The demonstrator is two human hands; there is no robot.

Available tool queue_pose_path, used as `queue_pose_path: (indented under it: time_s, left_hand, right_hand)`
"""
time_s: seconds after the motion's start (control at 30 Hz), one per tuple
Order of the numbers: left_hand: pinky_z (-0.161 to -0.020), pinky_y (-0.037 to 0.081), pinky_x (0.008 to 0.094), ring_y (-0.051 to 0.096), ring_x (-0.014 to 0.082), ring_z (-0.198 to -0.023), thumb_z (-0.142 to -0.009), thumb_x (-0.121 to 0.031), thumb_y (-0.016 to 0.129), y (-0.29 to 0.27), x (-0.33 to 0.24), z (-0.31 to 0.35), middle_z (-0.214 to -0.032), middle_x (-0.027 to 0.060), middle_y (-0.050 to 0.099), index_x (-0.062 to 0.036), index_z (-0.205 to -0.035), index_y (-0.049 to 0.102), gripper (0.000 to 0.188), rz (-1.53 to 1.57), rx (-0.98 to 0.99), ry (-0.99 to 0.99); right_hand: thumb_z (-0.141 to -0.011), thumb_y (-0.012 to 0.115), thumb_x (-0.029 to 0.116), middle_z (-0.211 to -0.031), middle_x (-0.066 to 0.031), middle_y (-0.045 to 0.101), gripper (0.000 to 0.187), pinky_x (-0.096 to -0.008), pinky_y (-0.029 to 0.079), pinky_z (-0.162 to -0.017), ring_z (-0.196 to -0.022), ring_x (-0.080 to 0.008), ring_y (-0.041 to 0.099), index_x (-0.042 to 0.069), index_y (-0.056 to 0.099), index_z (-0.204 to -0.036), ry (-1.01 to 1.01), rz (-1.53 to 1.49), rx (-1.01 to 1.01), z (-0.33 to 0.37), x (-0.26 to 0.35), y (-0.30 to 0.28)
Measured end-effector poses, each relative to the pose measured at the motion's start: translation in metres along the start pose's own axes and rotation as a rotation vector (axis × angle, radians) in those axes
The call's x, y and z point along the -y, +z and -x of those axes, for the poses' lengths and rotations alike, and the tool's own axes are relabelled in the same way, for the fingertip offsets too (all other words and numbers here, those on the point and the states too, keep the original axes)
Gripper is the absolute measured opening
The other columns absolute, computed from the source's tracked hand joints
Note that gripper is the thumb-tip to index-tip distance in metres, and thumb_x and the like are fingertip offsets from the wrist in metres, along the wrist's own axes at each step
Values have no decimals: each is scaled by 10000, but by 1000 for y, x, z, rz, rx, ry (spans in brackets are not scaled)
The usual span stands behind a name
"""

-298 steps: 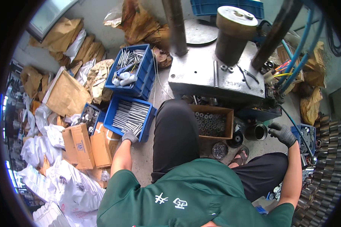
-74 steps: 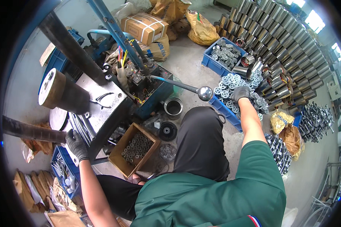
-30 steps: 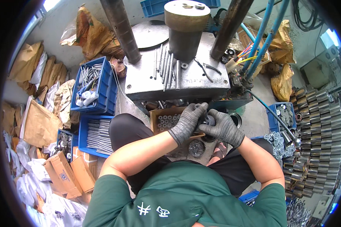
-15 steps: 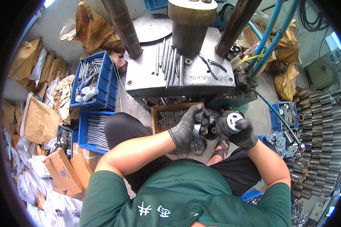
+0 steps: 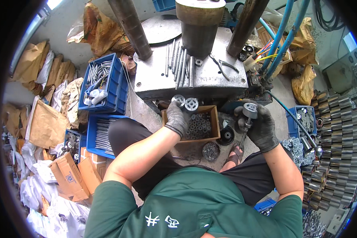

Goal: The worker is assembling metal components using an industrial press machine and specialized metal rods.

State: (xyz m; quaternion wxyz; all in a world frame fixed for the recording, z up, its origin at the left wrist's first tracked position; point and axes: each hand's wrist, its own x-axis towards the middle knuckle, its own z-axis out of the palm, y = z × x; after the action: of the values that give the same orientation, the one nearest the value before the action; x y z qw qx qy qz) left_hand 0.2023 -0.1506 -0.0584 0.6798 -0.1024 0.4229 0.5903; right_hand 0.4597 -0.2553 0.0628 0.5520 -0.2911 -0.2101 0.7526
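My gloved left hand [image 5: 177,120] is closed at the far left corner of a cardboard box [image 5: 171,146], gripping a round spoked metal end cap [image 5: 178,100]. Right beside it is a second spoked end cap [image 5: 191,104]; whether my fingers also touch this one I cannot tell. Over to the right, my gloved right hand [image 5: 262,127] is wrapped round a metal shaft [image 5: 243,137] with a short grey cylinder [image 5: 250,111] at its upper end. The shaft points down toward my foot. Many small ring-shaped parts [image 5: 200,126] lie inside the box.
A black round part [image 5: 226,135] and a bowl of small bits [image 5: 211,151] sit on the floor. Ahead stands a press table [image 5: 210,81] carrying rods [image 5: 180,67] and pliers [image 5: 224,67]. Blue bins [image 5: 119,85] are at left; metal tubes [image 5: 337,135] are stacked at right.
My hands have moved apart: the left went forward and left to the box's far corner, the right slightly up and right. The shaft in my right hand now shows, and the black round part is uncovered.
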Motion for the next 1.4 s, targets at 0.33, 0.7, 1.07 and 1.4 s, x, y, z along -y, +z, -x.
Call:
queue_pose_path:
  time_s: [0.33, 0.7, 1.07, 1.4]
  left_hand:
    - [-1037, 497, 615, 612, 417, -1204, -901, -125, 520, 4, 14, 1, -1219, 223, 611, -8, -1185, 543, 308, -81, 48, -60]
    - [-1070, 479, 348, 578, 177, -1216, -1010, -119, 623, -14, 36, 84, -1319, 102, 611, -7, -1416, 505, 437, -1060, 1056, 24]
    - [-987, 520, 348, 612, 158, -1096, -1077, -176, 569, -1, 7, 90, -1195, 114, 680, 4, -1341, 565, 319, -1117, 971, 165]
    - [-986, 518, 353, 629, 165, -1097, -1049, -178, 613, 3, -5, 87, -1160, 129, 703, 6, -1283, 607, 298, -1231, 908, 200]
  right_hand:
    - [-796, 770, 121, -1215, -173, 663, 712, -330, 568, -722, -874, -206, 669, 13, 469, -1432, -60, 285, -82, -7, -13, 12]
    - [-866, 763, 21, -1213, -132, 653, 609, -387, 564, -973, -1071, -247, 685, 75, 443, -1381, -213, 391, -39, -36, -48, 22]
    - [-895, 768, 4, -1264, -91, 608, 618, -337, 548, -957, -1143, -181, 612, 84, 451, -1420, -349, 640, -37, -54, -60, 51]
    - [-812, 831, -41, -1277, -86, 626, 659, -346, 538, -1014, -1158, -179, 623, 59, 508, -1378, -398, 595, -2, -65, -69, 55]
